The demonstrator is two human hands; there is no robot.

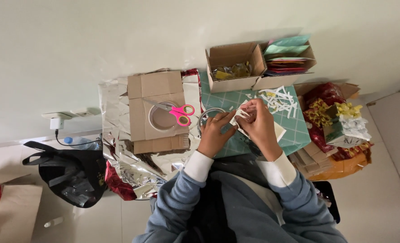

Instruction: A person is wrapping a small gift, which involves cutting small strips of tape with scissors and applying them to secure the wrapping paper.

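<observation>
While both hands meet over the green mat (pixel 294 130), the left hand (pixel 214 134) and right hand (pixel 259 126) pinch a small piece of white paper (pixel 238 118) between their fingertips, fingers curled in close, near the middle of the head view. Just at 9 o'clock of the left hand lies a tape ring (pixel 207 113) on the mat's edge. Farther toward 9 o'clock, pink scissors (pixel 176 111) rest on flattened cardboard (pixel 157 110) with a round hole, over crinkled foil (pixel 132 171). At 12 o'clock of the hands stand two open boxes: one (pixel 234 67) with yellowish bits, one (pixel 292 60) with coloured sheets. White strips (pixel 279 100) lie scattered at 1 o'clock. At 3 o'clock sits a heap of red, yellow and white wrappings (pixel 339 121). A black bag (pixel 71 173) lies on the floor at 8 o'clock.
</observation>
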